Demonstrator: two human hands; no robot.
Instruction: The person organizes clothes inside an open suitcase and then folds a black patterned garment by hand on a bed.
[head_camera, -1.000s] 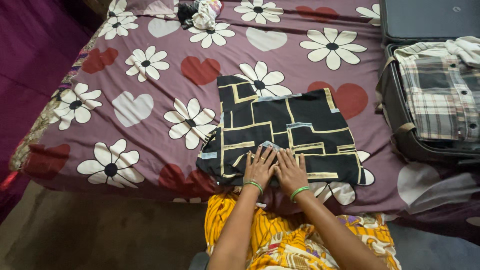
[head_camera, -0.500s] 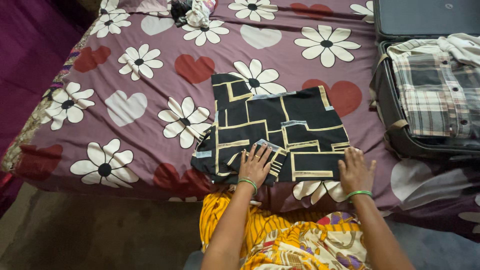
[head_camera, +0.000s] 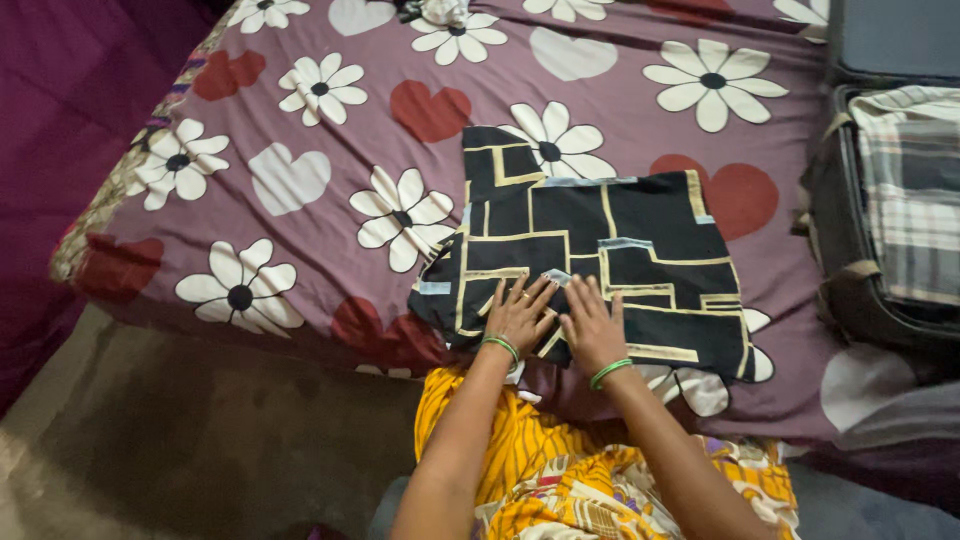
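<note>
A black garment with gold and pale-blue line pattern (head_camera: 590, 240) lies folded flat on the bed near its front edge. My left hand (head_camera: 520, 315) rests palm down on the garment's near edge, fingers spread. Right beside it, my right hand (head_camera: 590, 328) also presses flat on the cloth, fingers apart. Both wrists carry green bangles. Neither hand grips anything.
The bed is covered by a purple sheet (head_camera: 300, 130) with white flowers and red hearts. An open dark suitcase (head_camera: 850, 270) holding a plaid shirt (head_camera: 915, 190) sits at the right. A small heap of clothes (head_camera: 435, 12) lies at the far edge. The floor (head_camera: 180, 430) is at lower left.
My right hand slid out to the garment's right edge and has come back left beside my left hand. The view has shifted so the bed sits further right.
</note>
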